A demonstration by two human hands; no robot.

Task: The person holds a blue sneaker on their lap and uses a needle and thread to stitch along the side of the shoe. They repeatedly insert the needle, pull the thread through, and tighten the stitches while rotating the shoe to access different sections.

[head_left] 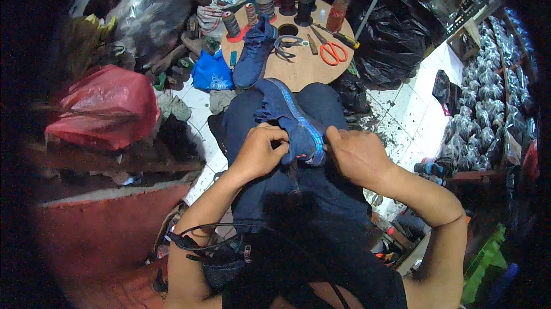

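Observation:
A dark blue shoe (287,111) lies across my lap on its side, with the bright blue edge of its sole toward the right. My left hand (262,151) is closed on the shoe's collar, fingers curled at the opening near the heel. On the sole side, my right hand (357,155) is closed in a pinch beside the heel edge. Whatever sits between its fingertips is too small to make out. A second dark blue shoe (252,56) leans on the round wooden table (295,73) beyond my knees.
Thread spools (265,6) crowd the table's far side near a red-capped bottle (338,8). Orange-handled scissors (333,52) and pincers (285,50) lie nearer. A blue bag (213,72) and red bag (109,108) sit left; wrapped bundles (479,96) fill the right.

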